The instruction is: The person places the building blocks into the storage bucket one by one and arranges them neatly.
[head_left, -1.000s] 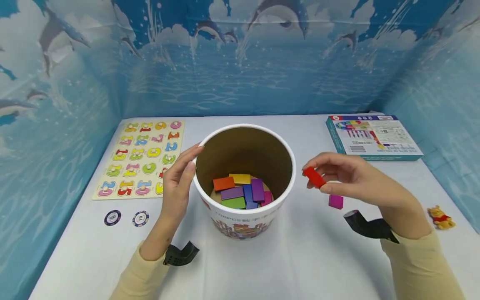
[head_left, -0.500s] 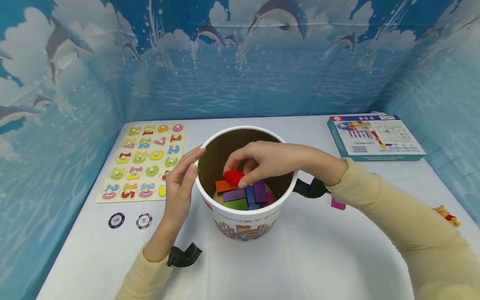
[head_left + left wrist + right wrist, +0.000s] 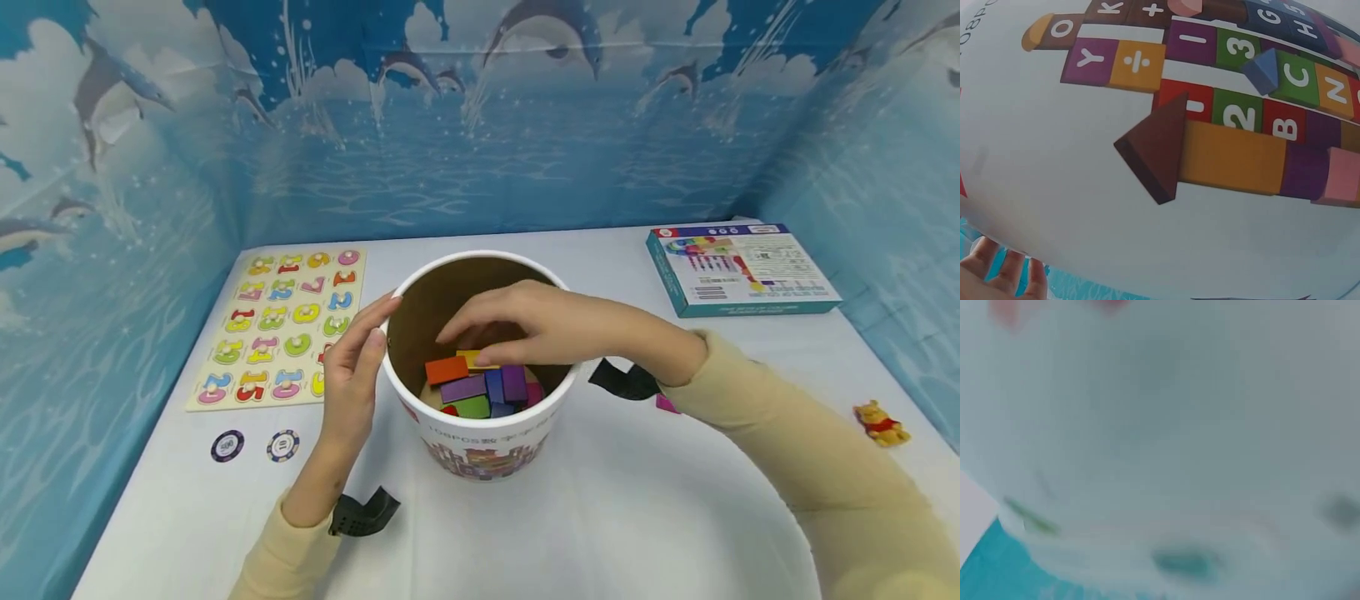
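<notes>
A white printed bucket (image 3: 487,442) stands mid-table, holding several coloured blocks, among them an orange block (image 3: 446,370), a purple block (image 3: 463,389) and a green block (image 3: 472,407). A bit of red (image 3: 449,410) shows beside the green one. My left hand (image 3: 354,367) rests on the bucket's left rim; its fingertips (image 3: 1036,275) touch the wall in the left wrist view. Reaching over the right rim, my right hand (image 3: 525,321) hovers inside above the blocks, fingers parted and nothing visible between them. The right wrist view shows only the blurred bucket wall.
A number puzzle board (image 3: 273,325) lies at left, with two poker chips (image 3: 227,446) before it. At the back right lies a flat box (image 3: 742,267). A magenta block (image 3: 667,404) is partly hidden by the right sleeve, and a bear figure (image 3: 881,423) lies further right.
My right hand has carried a red block from the table's right side into the bucket and let it go. The left hand has stayed at the rim.
</notes>
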A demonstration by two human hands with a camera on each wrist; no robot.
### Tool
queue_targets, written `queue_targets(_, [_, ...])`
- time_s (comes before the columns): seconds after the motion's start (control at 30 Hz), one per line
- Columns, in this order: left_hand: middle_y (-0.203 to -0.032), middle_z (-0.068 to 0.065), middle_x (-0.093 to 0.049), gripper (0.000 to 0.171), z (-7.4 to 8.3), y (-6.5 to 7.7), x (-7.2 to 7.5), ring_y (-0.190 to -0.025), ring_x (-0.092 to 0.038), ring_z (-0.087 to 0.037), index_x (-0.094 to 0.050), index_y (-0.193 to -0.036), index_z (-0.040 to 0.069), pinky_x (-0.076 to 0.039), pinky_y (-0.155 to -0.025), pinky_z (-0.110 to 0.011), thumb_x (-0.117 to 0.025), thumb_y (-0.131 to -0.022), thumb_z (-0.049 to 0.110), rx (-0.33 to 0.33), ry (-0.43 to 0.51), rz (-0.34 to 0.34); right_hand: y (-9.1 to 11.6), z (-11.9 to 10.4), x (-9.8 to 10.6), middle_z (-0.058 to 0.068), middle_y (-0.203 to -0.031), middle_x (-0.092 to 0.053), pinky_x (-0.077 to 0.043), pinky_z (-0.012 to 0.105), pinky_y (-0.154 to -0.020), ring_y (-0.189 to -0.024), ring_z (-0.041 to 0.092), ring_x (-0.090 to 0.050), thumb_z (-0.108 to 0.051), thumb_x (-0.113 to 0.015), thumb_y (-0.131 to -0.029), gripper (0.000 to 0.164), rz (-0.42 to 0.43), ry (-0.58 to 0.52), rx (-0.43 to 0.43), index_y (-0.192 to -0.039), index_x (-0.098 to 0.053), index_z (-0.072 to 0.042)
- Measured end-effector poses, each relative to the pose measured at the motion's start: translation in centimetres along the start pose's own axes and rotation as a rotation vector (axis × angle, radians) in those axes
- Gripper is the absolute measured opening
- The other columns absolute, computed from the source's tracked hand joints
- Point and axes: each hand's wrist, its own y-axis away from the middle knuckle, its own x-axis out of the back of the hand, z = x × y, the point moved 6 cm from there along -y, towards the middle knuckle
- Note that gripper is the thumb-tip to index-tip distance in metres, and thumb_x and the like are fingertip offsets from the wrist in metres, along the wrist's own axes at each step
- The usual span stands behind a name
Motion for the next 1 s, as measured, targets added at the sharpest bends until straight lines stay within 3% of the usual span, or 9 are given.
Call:
queue_targets(0.1, [-0.129, -0.007, -0.048, 0.035, -0.1, 0.0, -0.1, -0.124, -0.036, -0.022, -0.053, -0.123, 0.007, -0.03, -0.101, -0.04, -0.042, -0.091, 0.017, 0.011, 0.004, -0.001, 4.2, 0.0, 2.0, 0.004, -0.115, -0.057, -0.046, 0.028, -0.085, -0.103, 0.014, -0.055, -0.003, -0.055, -0.085, 0.034, 0.278, -0.169, 0.06, -0.119, -0.055, -0.009])
queue_targets(0.17, [-0.129, -0.007, -0.048, 0.035, 0.0, 0.0, -0.2, -0.124, -0.036, -0.022, -0.053, -0.122, 0.006, -0.031, -0.101, -0.039, -0.041, -0.091, 0.016, 0.013, 0.003, -0.003, 7.9, 1.1, 2.7, 0.012, -0.114, -0.057, -0.048, 0.028, -0.083, -0.102, 0.02, -0.055, 0.005, -0.052, -0.084, 0.034, 0.444, -0.249, 0.009, -0.117, -0.054, -0.003])
queue_targets(0.23, [-0.129, -0.007, -0.048, 0.035, 0.1, 0.0, -0.1, -0.124, -0.037, -0.022, -0.053, -0.122, 0.006, -0.032, -0.1, -0.039, -0.041, -0.091, 0.015, 0.018, 0.0, -0.002, 11.6, 3.3, 2.6, 0.016, -0.113, -0.055, -0.049, 0.026, -0.081, -0.101, 0.022, -0.055, 0.008, -0.048, -0.085, 0.033, 0.551, -0.31, -0.098, -0.117, -0.053, 0.001])
queue_targets(0.37, [-0.128, -0.007, -0.049, 0.035, 0.2, 0.0, 0.0, -0.123, -0.037, -0.022, -0.053, -0.122, 0.005, -0.032, -0.1, -0.039, -0.041, -0.091, 0.014, 0.022, 0.01, 0.006, 18.0, 9.2, -0.3, 0.008, -0.116, -0.054, -0.049, 0.021, -0.078, -0.101, 0.012, -0.054, -0.006, -0.047, -0.09, 0.031, 0.585, -0.285, -0.438, -0.121, -0.049, -0.001])
queue_targets(0.47, [-0.128, -0.008, -0.048, 0.035, 0.3, -0.1, 0.1, -0.124, -0.036, -0.023, -0.053, -0.122, 0.004, -0.031, -0.101, -0.04, -0.041, -0.091, 0.013, 0.02, 0.017, 0.008, 21.7, 13.2, -3.2, 0.007, -0.121, -0.05, -0.047, 0.029, -0.078, -0.104, 0.009, -0.046, -0.021, -0.048, -0.091, 0.038, 0.546, -0.214, -0.688, -0.127, -0.045, -0.008])
queue_targets(0.53, [-0.128, -0.008, -0.048, 0.035, 0.3, -0.1, 0.1, -0.124, -0.036, -0.023, -0.053, -0.122, 0.004, -0.031, -0.101, -0.04, -0.04, -0.091, 0.013, 0.018, 0.016, 0.008, 23.5, 15.1, -4.8, 0.011, -0.124, -0.047, -0.045, 0.035, -0.079, -0.108, 0.015, -0.042, -0.028, -0.05, -0.09, 0.045, 0.532, -0.214, -0.798, -0.13, -0.042, -0.009])
queue_targets(0.67, [-0.129, -0.008, -0.048, 0.035, 0.2, -0.1, 0.0, -0.124, -0.036, -0.023, -0.053, -0.122, 0.005, -0.031, -0.101, -0.039, -0.04, -0.091, 0.014, 0.02, 0.019, 0.008, 24.8, 17.7, -7.0, 0.018, -0.122, -0.042, -0.044, 0.03, -0.074, -0.104, 0.027, -0.04, -0.036, -0.056, -0.085, 0.055, 0.505, -0.195, -0.894, -0.131, -0.042, -0.009])
queue_targets(0.87, [-0.129, -0.009, -0.048, 0.035, 0.2, 0.0, 0.1, -0.124, -0.036, -0.024, -0.053, -0.122, 0.004, -0.031, -0.101, -0.04, -0.041, -0.091, 0.015, 0.004, 0.021, 0.003, 23.4, 18.2, -7.2, 0.015, -0.104, -0.048, -0.045, 0.021, -0.065, -0.088, 0.026, -0.044, -0.03, -0.067, -0.078, 0.049, 0.477, 0.041, -0.851, -0.116, -0.052, -0.004])
queue_targets(1.0, [-0.129, -0.009, -0.048, 0.035, 0.0, 0.0, 0.1, -0.124, -0.036, -0.024, -0.052, -0.122, 0.003, -0.031, -0.101, -0.04, -0.041, -0.091, 0.015, 0.0, 0.026, 0.002, 22.3, 17.9, -6.3, 0.015, -0.11, -0.047, -0.047, 0.022, -0.069, -0.097, 0.026, -0.043, -0.033, -0.06, -0.083, 0.052, 0.459, -0.142, -0.857, -0.12, -0.043, -0.002])
